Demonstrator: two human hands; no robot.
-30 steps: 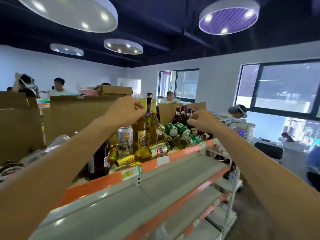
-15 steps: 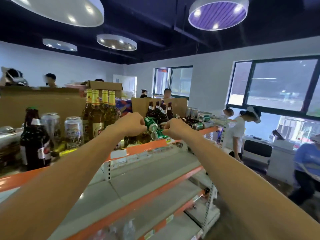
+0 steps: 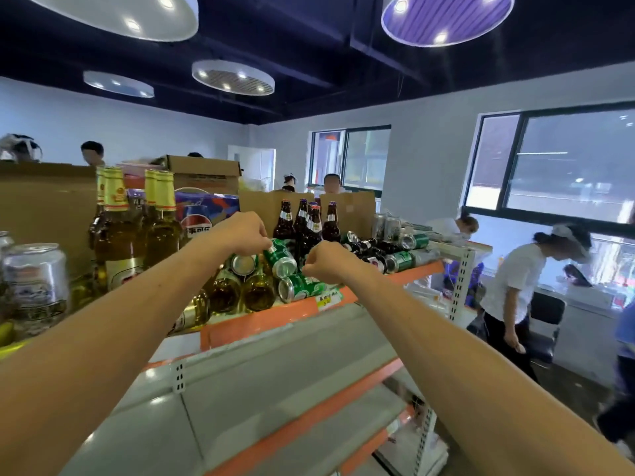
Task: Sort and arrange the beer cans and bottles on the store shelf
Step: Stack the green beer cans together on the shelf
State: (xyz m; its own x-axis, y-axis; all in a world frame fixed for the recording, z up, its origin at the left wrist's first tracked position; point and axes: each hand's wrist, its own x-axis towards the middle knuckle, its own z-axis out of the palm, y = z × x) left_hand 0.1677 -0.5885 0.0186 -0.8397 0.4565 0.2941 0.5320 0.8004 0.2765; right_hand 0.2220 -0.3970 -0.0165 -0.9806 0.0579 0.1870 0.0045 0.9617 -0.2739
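Observation:
On the top shelf (image 3: 268, 319), edged in orange, a tilted green can (image 3: 281, 258) rests on lying amber bottles (image 3: 256, 292). My left hand (image 3: 240, 233) has curled fingers pinching the can's upper end. My right hand (image 3: 326, 262) is a curled fist just above a second green can (image 3: 299, 287) lying at the shelf edge; I see nothing in it. Tall amber bottles with yellow foil (image 3: 161, 228) stand on the left, beside a silver can (image 3: 34, 280). Dark brown bottles (image 3: 309, 225) stand behind my hands. More cans and dark bottles (image 3: 395, 259) lie to the right.
Grey lower shelves (image 3: 275, 379) step out below my arms. Cardboard boxes (image 3: 202, 173) and a blue cola carton (image 3: 206, 214) back the top shelf. A person in a white shirt (image 3: 515, 280) bends over in the aisle at right, near a dark chair (image 3: 546, 324).
Both hands have come down and right from the upright amber bottles to the green cans. The view has swung right along the shelf. My left fingers have reached the tilted can.

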